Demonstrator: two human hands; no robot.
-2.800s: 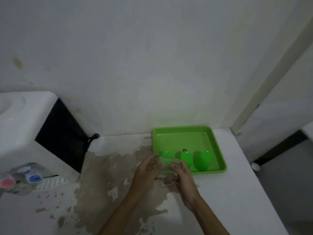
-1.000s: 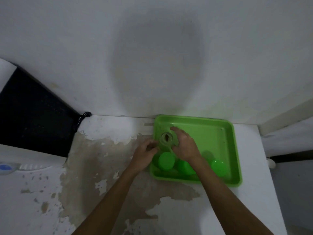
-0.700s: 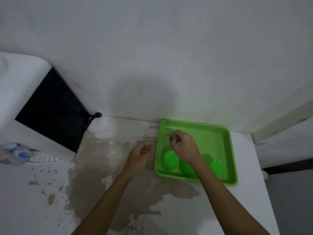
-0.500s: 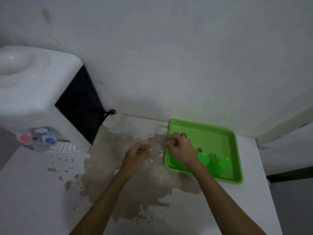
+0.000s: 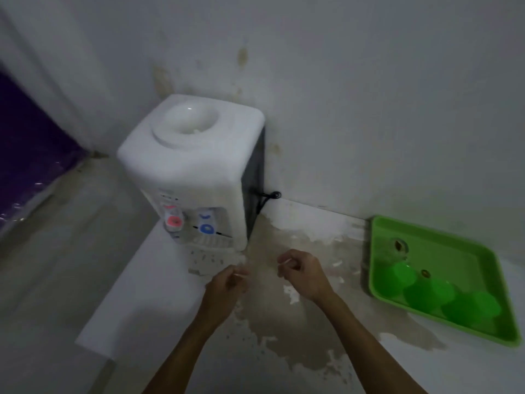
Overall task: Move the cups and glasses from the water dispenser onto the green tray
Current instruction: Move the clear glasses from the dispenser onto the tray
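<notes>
The white water dispenser (image 5: 193,166) stands against the wall, with a red tap (image 5: 173,220) and a blue tap (image 5: 206,228). Something clear and blurred, perhaps a glass (image 5: 179,236), sits under the red tap. The green tray (image 5: 460,251) lies at the right. It holds three upside-down green cups (image 5: 423,292) along its near side and two clear glasses (image 5: 399,246) behind them. My left hand (image 5: 227,285) and my right hand (image 5: 304,275) hover over the counter between dispenser and tray. Both hold nothing, with fingers loosely curled.
The counter (image 5: 298,331) is white with a large brown worn patch. Its left edge drops to the floor just left of the dispenser. A black cord (image 5: 267,197) hangs behind the dispenser. The wall runs close behind everything.
My right hand has let go of the clear glass in the tray's far left corner. Both hands have pulled left, away from the tray toward the dispenser, and the view has swung left.
</notes>
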